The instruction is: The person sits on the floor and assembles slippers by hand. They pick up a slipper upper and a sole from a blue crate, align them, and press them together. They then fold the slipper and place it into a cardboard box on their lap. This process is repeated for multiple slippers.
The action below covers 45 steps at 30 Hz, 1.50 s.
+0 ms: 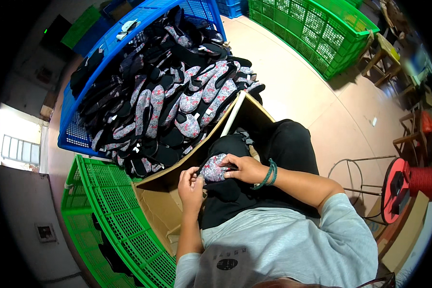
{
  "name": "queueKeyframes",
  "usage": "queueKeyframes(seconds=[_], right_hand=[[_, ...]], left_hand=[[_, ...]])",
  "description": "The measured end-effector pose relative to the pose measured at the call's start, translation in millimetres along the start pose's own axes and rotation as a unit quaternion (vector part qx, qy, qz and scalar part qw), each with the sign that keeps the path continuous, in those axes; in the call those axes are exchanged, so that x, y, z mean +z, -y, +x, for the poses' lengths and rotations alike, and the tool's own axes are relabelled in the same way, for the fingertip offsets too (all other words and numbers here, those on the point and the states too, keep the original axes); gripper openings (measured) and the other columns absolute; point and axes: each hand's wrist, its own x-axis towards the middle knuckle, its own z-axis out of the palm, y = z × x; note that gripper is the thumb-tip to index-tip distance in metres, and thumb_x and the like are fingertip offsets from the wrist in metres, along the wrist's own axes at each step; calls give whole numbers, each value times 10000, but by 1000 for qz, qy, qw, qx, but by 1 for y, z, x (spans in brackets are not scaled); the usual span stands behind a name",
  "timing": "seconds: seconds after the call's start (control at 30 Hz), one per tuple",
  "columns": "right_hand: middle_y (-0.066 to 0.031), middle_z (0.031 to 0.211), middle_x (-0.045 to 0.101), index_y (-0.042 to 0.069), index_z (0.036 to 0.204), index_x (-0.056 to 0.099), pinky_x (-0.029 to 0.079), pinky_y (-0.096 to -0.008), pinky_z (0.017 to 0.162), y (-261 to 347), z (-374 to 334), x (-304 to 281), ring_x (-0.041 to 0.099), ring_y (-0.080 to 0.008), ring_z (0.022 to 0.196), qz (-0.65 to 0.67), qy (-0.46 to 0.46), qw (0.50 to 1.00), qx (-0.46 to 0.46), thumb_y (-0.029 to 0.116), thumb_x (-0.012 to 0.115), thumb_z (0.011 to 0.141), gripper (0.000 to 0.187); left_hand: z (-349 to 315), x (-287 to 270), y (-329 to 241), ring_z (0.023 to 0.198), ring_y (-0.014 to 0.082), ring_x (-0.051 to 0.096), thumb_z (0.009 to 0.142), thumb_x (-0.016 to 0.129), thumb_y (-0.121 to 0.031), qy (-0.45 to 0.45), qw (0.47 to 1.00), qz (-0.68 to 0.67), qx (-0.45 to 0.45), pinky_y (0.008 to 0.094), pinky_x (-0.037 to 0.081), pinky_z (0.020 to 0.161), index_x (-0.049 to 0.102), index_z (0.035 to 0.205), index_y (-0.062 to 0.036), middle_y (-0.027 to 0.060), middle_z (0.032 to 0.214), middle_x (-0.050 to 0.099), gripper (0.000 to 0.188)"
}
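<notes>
Over my lap I hold a cloth slipper (213,169), grey and pink floral with black parts. My left hand (191,188) pinches its left edge, fingers closed. On the other side, my right hand (246,169) is closed on the slipper's right edge, with a dark gap beside the fingertips. A green cord bracelet circles my right wrist. Just beyond my hands, an open cardboard box (156,204) reaches from my left side toward the middle, with a pale rod (234,114) leaning at its far corner. What lies under the slipper is partly hidden.
A large blue crate (68,113) lies beyond the box, heaped with floral and black slippers (187,102). Green crates stand at the left (115,211) and far right (317,36). A red spool (425,183) on a metal stand and wooden stools (386,55) are at the right.
</notes>
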Motion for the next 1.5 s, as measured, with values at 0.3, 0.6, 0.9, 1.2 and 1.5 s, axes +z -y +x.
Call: queueKeyframes(seconds=[0.3,0.6,0.9,1.2,1.5], right_hand=[[-143,1034,686,110,1230,553,532,-374,801,2,-5,-1,680,-319,948,-17,-26,999,-25,222,705,884,394],[-161,1029,677,104,1219,538,501,-407,787,-4,-2,2,654,-358,931,2,-12,1000,-12,292,691,893,407],[-126,1002,683,122,1197,564,500,-405,765,-10,-4,11,659,-338,897,28,-45,997,-52,235,709,859,385],[-109,983,699,138,1176,583,513,-399,757,-12,1,13,670,-328,895,-3,-69,997,-35,247,724,847,374],[-132,998,700,189,1204,626,520,-429,762,0,-1,3,673,-351,899,9,-43,999,-30,339,731,839,408]], left_hand=[[4,20,4,779,99,469,795,708,-43,-29,998,42,-41,247,440,731,631,1050,-10,-4,916,521,269],[2,41,10,816,309,517,864,606,-89,-105,972,191,90,398,444,750,561,986,59,161,960,520,197],[-8,44,9,838,396,539,912,585,-123,-107,945,241,194,466,445,758,588,951,84,225,880,551,211],[-9,43,1,814,407,507,898,584,-115,-50,929,265,253,472,417,732,564,920,64,207,848,510,182],[14,14,-27,1104,323,598,806,683,-86,103,986,120,42,386,447,989,648,1156,-7,185,1215,620,360]])
